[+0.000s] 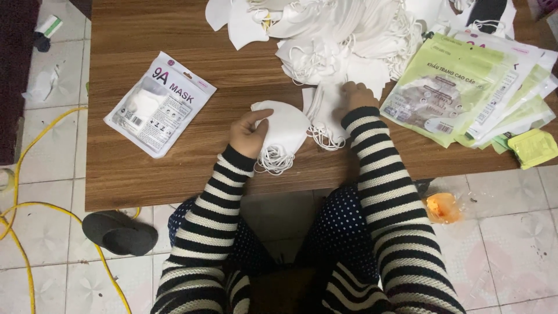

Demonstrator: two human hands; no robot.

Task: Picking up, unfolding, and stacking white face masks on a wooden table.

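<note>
My left hand grips a small stack of folded white face masks near the front edge of the wooden table; their ear loops dangle below the hand. My right hand rests fingers-down on a second bunch of white masks just right of the first stack. Behind both hands a large loose heap of white masks covers the far middle of the table. Both arms wear black-and-white striped sleeves.
A sealed white mask packet lies at the left of the table. A fan of green and white empty packets lies at the right, with a small yellow-green pouch beside it. On the tiled floor are a yellow cable and a grey slipper.
</note>
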